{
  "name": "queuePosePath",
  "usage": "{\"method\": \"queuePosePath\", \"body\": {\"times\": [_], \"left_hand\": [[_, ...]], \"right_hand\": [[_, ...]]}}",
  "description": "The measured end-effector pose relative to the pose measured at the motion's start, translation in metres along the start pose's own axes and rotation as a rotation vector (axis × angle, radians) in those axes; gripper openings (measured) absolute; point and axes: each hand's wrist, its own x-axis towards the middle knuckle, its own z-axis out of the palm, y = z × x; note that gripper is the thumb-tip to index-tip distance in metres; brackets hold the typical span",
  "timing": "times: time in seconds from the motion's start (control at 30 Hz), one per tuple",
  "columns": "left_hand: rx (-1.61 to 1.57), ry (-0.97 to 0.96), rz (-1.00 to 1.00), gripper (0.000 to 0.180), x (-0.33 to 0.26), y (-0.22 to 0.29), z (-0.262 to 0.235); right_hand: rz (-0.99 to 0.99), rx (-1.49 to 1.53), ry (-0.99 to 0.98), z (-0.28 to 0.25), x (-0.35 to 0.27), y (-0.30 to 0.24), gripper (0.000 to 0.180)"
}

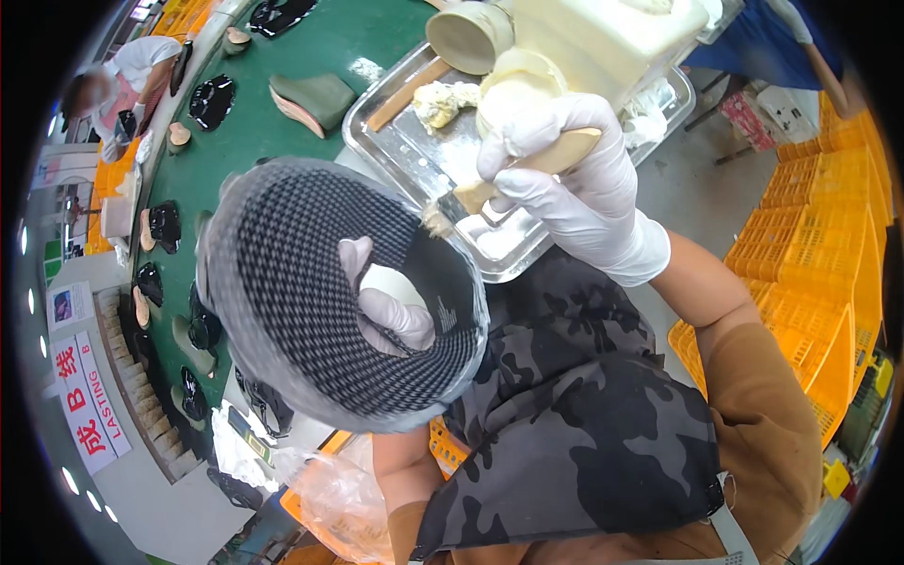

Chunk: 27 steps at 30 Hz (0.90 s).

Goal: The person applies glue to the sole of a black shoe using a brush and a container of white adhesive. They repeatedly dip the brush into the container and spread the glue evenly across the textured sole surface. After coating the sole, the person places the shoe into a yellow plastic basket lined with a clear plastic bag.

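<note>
Checkered piece (306, 273), brush (568, 151) in right hand (593, 193)

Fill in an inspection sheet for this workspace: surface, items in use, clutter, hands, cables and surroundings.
Surface: green work surface, with a metal tray at its right.
Items in use: checkered piece; brush, bristles close to the piece, contact unclear.
Clutter: glossy black pieces on the green; clear plastic bag at lower left.
Hands: white-gloved; left hand shows through the checkered piece's opening, right hand grips the brush.
Cables: nothing seen.
Surroundings: orange crates at right, co-worker at upper left.
</note>
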Motion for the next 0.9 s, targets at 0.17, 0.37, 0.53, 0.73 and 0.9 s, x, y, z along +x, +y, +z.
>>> {"method": "queuePosePath", "body": {"times": [0.17, 0.37, 0.53, 0.73, 0.9], "left_hand": [[-0.643, 0.192, -0.184, 0.037, 0.002, -0.006, 0.020], [-1.073, 0.032, -0.504, 0.040, 0.046, -0.028, -0.020], [-0.509, -0.039, -0.404, 0.035, 0.092, -0.079, -0.046], [0.477, -0.056, -0.218, 0.039, 0.142, -0.186, -0.083], [0.859, -0.105, -0.442, 0.036, 0.175, -0.226, -0.083]], "right_hand": [[-0.045, 0.142, 0.048, 0.006, 0.033, -0.010, 0.026], [-0.008, -0.264, 0.083, -0.035, 0.088, -0.030, 0.017], [0.175, -0.353, 0.023, -0.081, 0.136, -0.015, 0.018], [0.299, -0.329, 0.038, -0.089, 0.135, -0.009, 0.019], [0.332, -0.275, -0.002, -0.088, 0.133, -0.009, 0.018]]}}
